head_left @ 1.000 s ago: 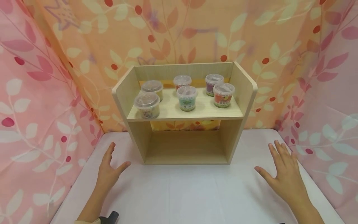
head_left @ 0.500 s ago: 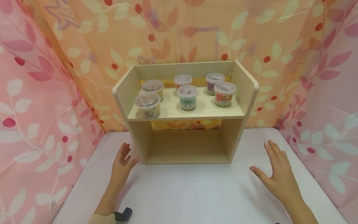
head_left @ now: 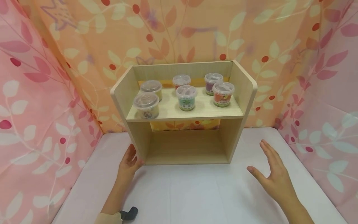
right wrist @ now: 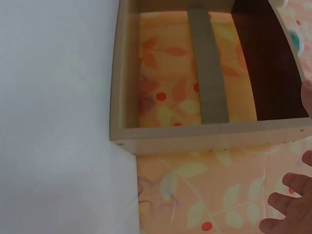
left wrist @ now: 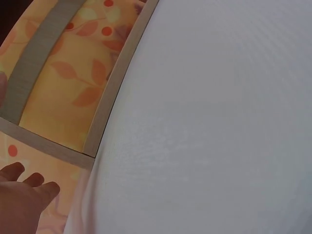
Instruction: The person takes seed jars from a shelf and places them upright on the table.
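Note:
A pale wooden two-tier shelf stands on the white table. My left hand is at its lower left side, thumb tip overlapping the front corner in the head view, fingers loosely bent and holding nothing. To the right of the shelf, my right hand hovers apart from it, fingers extended and thumb spread. Fingertips of the left hand show beside the shelf's side panel in the left wrist view. In the right wrist view, the right hand's fingers sit at the lower right, beside the opposite panel.
Several clear-lidded cups stand on the upper tier, among them a teal-labelled cup, a red-labelled cup and a yellowish cup. White cloth covers the table. Floral curtains enclose the back and both sides.
My left hand has moved right, from out on the table to the shelf's lower left side. My right hand has drifted slightly left toward the shelf. The shelf and cups stay put.

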Demonstrator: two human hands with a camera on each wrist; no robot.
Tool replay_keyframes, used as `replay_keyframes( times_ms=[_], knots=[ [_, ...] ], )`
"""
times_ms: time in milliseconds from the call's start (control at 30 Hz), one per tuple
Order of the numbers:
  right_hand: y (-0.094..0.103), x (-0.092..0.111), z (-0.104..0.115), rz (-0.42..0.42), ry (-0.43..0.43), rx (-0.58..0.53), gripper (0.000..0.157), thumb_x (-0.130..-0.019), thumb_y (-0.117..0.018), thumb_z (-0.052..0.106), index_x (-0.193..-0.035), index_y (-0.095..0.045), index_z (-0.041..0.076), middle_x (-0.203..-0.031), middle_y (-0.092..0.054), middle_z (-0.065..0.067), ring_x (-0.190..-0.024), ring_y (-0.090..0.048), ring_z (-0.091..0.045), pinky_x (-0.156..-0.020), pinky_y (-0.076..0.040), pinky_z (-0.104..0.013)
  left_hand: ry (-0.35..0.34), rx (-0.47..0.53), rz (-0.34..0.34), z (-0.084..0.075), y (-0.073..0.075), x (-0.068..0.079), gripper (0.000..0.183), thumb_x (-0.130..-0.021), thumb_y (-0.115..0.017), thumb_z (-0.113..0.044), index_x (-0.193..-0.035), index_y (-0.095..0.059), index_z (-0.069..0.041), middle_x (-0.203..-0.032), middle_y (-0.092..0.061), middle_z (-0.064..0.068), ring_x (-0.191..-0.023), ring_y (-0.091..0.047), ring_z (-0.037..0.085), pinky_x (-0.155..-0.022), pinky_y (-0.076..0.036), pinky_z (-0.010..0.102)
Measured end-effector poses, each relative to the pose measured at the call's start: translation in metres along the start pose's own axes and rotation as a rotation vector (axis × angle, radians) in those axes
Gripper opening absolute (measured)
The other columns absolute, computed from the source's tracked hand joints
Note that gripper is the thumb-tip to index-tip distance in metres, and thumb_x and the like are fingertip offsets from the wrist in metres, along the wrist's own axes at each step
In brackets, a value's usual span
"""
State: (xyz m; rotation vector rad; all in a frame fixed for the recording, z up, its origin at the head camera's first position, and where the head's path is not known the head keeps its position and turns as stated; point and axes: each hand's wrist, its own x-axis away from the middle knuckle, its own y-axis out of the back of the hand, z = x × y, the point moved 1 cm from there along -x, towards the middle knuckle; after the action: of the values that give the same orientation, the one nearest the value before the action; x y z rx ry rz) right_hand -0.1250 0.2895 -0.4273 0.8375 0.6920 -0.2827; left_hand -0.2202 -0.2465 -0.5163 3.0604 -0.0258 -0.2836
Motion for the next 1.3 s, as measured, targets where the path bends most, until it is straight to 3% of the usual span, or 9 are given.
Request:
replay_keyframes(
  times_ms=[133,333,433,633,867,1000,1300],
  knots=[
    [-0.001,-0.003,0.011,-0.002,0.022,-0.048,0.107,-0.064,-0.095,0.010,-0.157,-0.042,0.014,-0.160,-0.043,-0.011,-0.150,-0.031,-0.004,-0.111,-0.022,-0.004,-0.018,-0.003,0.021,0.004,0.000,0.000,0.096,-0.091,-0.074,0.001,-0.166,-0.017,-0.019,-0.170,-0.024,0.010,-0.154,-0.025,0.032,-0.119,-0.027,0.045],
    [0.000,-0.009,0.024,-0.021,0.079,-0.104,0.102,-0.064,-0.095,0.015,-0.153,-0.046,0.007,-0.156,-0.048,-0.014,-0.148,-0.036,-0.008,-0.114,-0.025,-0.009,-0.008,-0.007,-0.011,0.010,-0.002,0.000,0.088,-0.093,-0.072,0.000,-0.164,-0.023,-0.017,-0.165,-0.031,0.018,-0.148,-0.035,0.042,-0.104,-0.044,0.020],
    [0.001,-0.012,0.033,0.001,0.060,-0.112,0.101,-0.066,-0.095,0.012,-0.154,-0.046,0.009,-0.157,-0.048,-0.011,-0.148,-0.037,-0.008,-0.114,-0.026,-0.009,-0.005,0.027,-0.024,0.012,-0.004,0.000,0.083,-0.094,-0.071,0.002,-0.163,-0.028,-0.018,-0.164,-0.035,0.016,-0.147,-0.036,0.042,-0.100,-0.047,0.016],
    [0.002,-0.020,0.052,0.035,0.037,-0.157,0.101,-0.066,-0.094,0.008,-0.154,-0.046,0.011,-0.157,-0.047,-0.007,-0.147,-0.038,-0.011,-0.113,-0.028,-0.010,0.044,0.076,-0.074,0.019,-0.008,-0.002,0.077,-0.093,-0.072,0.001,-0.160,-0.036,-0.012,-0.159,-0.044,0.016,-0.143,-0.047,0.027,-0.098,-0.050,0.019],
    [-0.004,-0.037,0.076,-0.015,0.191,-0.241,0.089,-0.070,-0.093,0.016,-0.147,-0.052,-0.001,-0.148,-0.055,-0.019,-0.143,-0.044,-0.013,-0.115,-0.030,-0.015,0.066,0.052,-0.134,0.028,-0.011,-0.001,0.063,-0.093,-0.073,0.000,-0.151,-0.048,-0.002,-0.145,-0.056,0.023,-0.116,-0.064,0.002,-0.091,-0.055,0.020],
    [-0.007,-0.049,0.093,0.008,0.218,-0.276,0.087,-0.071,-0.091,0.011,-0.147,-0.051,-0.001,-0.148,-0.055,-0.018,-0.143,-0.045,-0.014,-0.117,-0.030,-0.018,0.062,0.017,-0.132,0.030,-0.011,0.000,0.059,-0.094,-0.073,-0.004,-0.148,-0.050,0.001,-0.144,-0.057,0.023,-0.115,-0.063,0.000,-0.091,-0.054,0.019],
    [-0.025,-0.083,0.126,0.129,0.196,-0.339,0.088,-0.076,-0.088,0.005,-0.153,-0.048,0.016,-0.152,-0.053,-0.001,-0.143,-0.045,-0.018,-0.119,-0.031,-0.023,0.069,0.006,-0.151,0.030,-0.009,-0.005,0.056,-0.092,-0.075,-0.004,-0.144,-0.055,0.002,-0.144,-0.058,0.024,-0.113,-0.063,-0.003,-0.092,-0.053,0.018]
  ],
)
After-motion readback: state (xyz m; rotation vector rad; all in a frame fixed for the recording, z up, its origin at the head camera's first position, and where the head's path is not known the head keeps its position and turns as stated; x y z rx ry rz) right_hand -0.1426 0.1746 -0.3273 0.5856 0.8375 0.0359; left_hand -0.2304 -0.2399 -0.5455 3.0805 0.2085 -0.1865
